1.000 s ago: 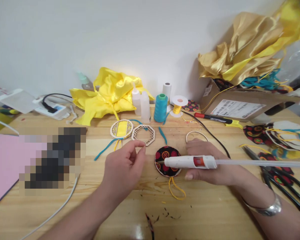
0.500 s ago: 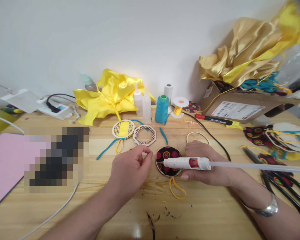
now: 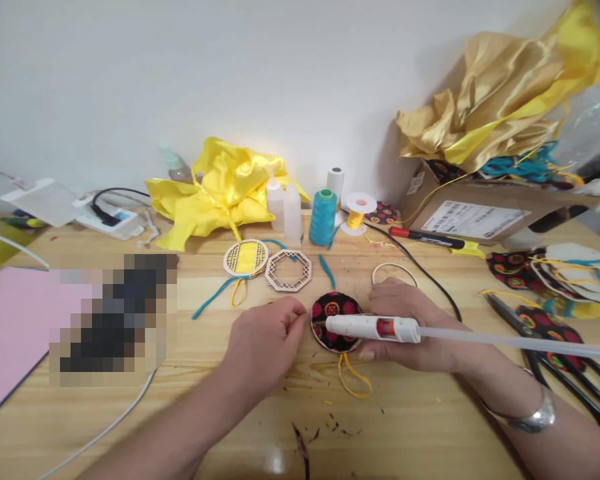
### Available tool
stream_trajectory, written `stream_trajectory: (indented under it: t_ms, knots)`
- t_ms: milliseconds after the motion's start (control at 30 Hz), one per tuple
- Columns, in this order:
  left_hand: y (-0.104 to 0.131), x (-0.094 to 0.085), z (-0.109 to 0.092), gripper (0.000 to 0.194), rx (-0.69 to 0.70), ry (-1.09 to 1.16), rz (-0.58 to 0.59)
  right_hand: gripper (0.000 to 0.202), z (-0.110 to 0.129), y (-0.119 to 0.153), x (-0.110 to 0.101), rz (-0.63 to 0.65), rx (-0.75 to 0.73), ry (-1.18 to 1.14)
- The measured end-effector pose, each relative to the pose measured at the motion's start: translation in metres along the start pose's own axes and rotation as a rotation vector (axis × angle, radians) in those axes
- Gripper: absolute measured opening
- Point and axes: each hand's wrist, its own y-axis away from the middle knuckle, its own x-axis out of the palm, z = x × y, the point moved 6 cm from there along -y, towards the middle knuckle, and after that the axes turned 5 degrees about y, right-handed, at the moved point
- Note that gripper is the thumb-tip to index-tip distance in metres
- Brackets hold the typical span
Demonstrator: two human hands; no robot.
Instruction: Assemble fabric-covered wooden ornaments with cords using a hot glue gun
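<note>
Two hands of yours flank the patterned disc [image 3: 334, 307], which lies on the table [image 3: 250, 437]. Your right hand [image 3: 420, 355], right of the disc, is wrapped around the glue gun [image 3: 355, 327], nozzle over the disc. Your left hand [image 3: 267, 337], at the disc's left edge, has thumb and forefinger nearly together; I cannot tell whether they grip anything.
</note>
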Motion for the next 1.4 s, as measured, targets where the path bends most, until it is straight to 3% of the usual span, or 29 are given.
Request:
stream_trajectory:
  t_ms: [500,933,1100,1267,1400]
  knots:
    - [-0.004,0.009,-0.001,0.023,-0.008,-0.042,0.067,0.04,0.006,0.004,-0.003,-0.024,-0.087,0.086]
    - [-0.005,0.009,0.0,0.024,-0.005,-0.049,0.057,0.042,0.008,0.007,-0.005,-0.006,-0.119,0.077]
    - [-0.005,0.009,0.0,0.023,-0.014,-0.057,0.056,0.043,0.01,0.007,-0.008,0.036,-0.098,-0.004]
    - [-0.005,0.008,-0.001,0.022,-0.012,-0.044,0.053,0.046,0.011,0.012,-0.021,0.049,-0.16,-0.297]
    - [-0.004,0.008,-0.002,0.022,0.012,-0.035,0.04,0.045,-0.003,0.016,-0.03,0.03,-0.086,-0.28]
